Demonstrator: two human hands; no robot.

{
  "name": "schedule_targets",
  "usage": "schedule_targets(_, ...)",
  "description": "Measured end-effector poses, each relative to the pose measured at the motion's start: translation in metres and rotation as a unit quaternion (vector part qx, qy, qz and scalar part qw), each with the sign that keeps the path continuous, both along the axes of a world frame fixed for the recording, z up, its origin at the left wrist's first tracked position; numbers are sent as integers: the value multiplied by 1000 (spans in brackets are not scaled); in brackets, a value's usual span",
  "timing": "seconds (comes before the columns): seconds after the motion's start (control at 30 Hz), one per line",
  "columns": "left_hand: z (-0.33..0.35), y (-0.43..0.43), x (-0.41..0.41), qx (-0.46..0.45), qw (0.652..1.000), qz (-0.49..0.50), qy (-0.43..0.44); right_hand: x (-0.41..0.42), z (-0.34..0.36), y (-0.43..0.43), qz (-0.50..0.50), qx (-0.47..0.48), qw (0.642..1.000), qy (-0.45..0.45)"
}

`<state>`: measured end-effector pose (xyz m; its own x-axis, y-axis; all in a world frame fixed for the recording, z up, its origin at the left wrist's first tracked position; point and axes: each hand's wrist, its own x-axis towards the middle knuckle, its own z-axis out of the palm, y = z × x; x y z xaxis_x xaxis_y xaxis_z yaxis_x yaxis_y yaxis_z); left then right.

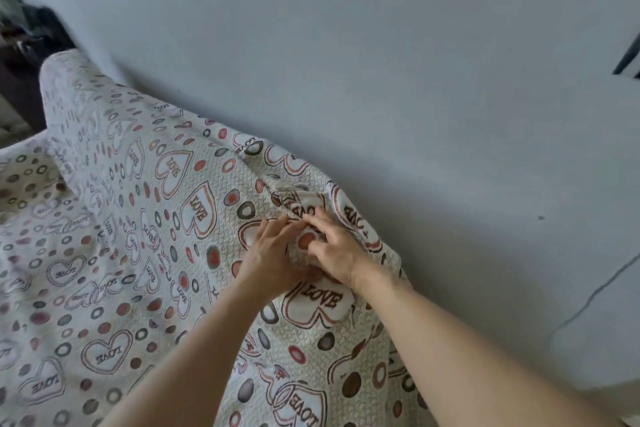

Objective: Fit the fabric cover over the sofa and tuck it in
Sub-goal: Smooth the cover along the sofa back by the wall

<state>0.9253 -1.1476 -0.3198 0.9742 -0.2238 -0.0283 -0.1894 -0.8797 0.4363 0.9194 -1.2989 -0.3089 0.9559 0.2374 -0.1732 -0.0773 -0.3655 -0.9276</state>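
The fabric cover (145, 225), pale and printed with hearts, rings and the word LOVE, is already lying over the sofa (69, 87): it is draping the backrest along its whole visible length, wrapping the far corner by the grey wall (381, 62), and spreading down over the seat at the lower left. By the look of it the spreading is largely done and the fitting is what is occupying the person now. The cloth is still sitting loose, with soft folds running across the seat and a bunched ridge gathering at the top of the backrest, so the smoothing and the tucking into the creases are, I judge, still ahead; no tucked seam is showing anywhere in view. Both hands are working at that ridge, close together and nearly touching. The left hand (266, 253) is lying on the cloth with its fingers (277, 225) stretched forward, fairly flat and only slightly curled, pressing into the fold. The right hand (332, 250) is curling its fingers (320, 220) narrowly, pinching up a small pleat of the cover. Whether either thumb is gripping underneath cannot be told.
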Motion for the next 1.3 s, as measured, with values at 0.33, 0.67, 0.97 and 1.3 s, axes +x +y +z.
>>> schedule_targets(0.33,-6,-29,-41,-67,987,120,-87,-43,-9,-42,-50,5,991,-126)
schedule_targets(0.67,-8,-70,-81,-153,962,218,-61,-18,-17,-92,-77,-61,993,-67)
schedule_targets(0.97,8,-99,-67,-151,908,374,-112,15,8,-91,67,-179,955,-225)
schedule_targets(1.3,7,-111,-67,-220,875,408,-138,33,7,-100,-16,58,998,3)
